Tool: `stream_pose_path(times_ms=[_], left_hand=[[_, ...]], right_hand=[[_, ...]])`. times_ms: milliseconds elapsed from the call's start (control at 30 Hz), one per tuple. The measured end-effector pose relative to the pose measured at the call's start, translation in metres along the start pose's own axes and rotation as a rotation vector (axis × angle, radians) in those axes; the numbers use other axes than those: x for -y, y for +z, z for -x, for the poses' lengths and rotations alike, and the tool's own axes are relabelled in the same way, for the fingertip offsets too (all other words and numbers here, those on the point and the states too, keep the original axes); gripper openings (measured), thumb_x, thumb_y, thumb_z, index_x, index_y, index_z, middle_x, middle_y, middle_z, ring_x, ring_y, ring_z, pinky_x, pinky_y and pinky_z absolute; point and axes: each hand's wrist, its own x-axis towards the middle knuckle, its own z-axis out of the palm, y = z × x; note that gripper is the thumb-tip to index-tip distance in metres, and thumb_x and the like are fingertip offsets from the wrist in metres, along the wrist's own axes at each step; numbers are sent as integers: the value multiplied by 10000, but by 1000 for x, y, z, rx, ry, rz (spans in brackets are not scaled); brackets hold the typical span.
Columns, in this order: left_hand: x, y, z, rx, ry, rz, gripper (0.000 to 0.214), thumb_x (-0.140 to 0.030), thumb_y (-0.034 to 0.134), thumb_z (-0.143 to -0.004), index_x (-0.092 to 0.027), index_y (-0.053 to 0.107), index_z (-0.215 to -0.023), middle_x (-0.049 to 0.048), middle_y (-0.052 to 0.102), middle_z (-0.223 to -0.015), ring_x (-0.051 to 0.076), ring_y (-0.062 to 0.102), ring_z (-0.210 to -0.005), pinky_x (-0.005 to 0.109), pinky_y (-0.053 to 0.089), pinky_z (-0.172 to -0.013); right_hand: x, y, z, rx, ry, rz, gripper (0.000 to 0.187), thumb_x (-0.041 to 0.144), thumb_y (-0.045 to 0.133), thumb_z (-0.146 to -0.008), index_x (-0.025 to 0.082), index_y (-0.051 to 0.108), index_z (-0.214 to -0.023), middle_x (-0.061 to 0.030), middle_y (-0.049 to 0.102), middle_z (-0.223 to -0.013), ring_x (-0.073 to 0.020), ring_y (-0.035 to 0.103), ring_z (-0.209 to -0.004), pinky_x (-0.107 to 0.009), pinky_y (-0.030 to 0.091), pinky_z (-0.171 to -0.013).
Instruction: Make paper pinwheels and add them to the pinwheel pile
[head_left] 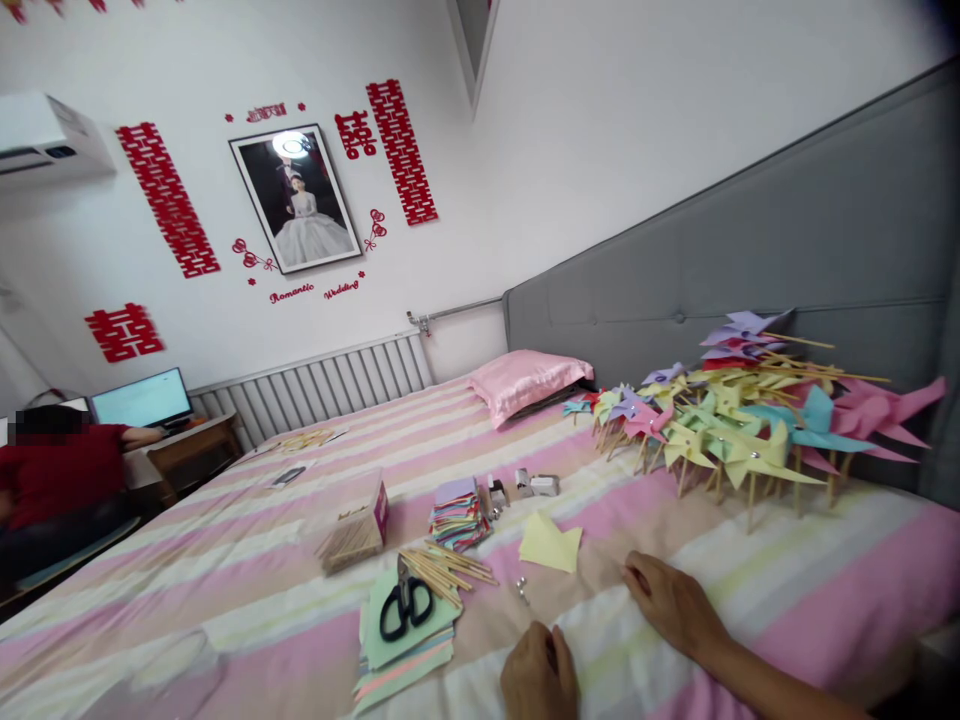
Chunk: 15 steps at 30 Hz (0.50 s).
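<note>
My left hand (pixel 540 672) is closed low on the bed, its fingers curled, and whatever it may hold is hidden. Just beyond it are small metal pieces (pixel 522 588). To the right, my right hand (pixel 671 605) lies loosely closed on the bedspread, the inside of its fingers out of sight. A yellow paper piece (pixel 550 543) with a notched edge lies beyond both hands. Left of my hands, black-handled scissors (pixel 406 605) rest on green paper sheets (pixel 382 652), with several wooden sticks (pixel 450 572) beside them.
Beyond the sticks are stacked coloured papers (pixel 457 512), a clear box of sticks (pixel 356 535) and small white boxes (pixel 536 484). Many paper pinwheels (pixel 750 450) are piled by the grey headboard (pixel 675 270), near a pink pillow (pixel 529 380). A person in red (pixel 64 480) sits at a monitor.
</note>
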Motion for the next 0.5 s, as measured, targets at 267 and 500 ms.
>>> stream_pose_path(times_ms=[267, 500], left_hand=[[0, 2, 1, -34, 9, 1, 316, -241, 351, -841, -213, 548, -596, 37, 605, -520, 171, 595, -528, 265, 379, -514], [2, 7, 2, -83, 20, -1, 309, -248, 369, -838, -206, 544, -586, 21, 594, -502, 167, 592, -515, 264, 350, -502]], right_hand=[[1, -2, 1, -1, 7, 15, 230, 285, 331, -857, 225, 462, -678, 1, 597, -652, -175, 593, -623, -256, 372, -568], [2, -3, 0, 2, 2, 22, 235, 281, 333, -859, 220, 460, -671, 1, 596, -644, -165, 586, -610, -247, 360, -557]])
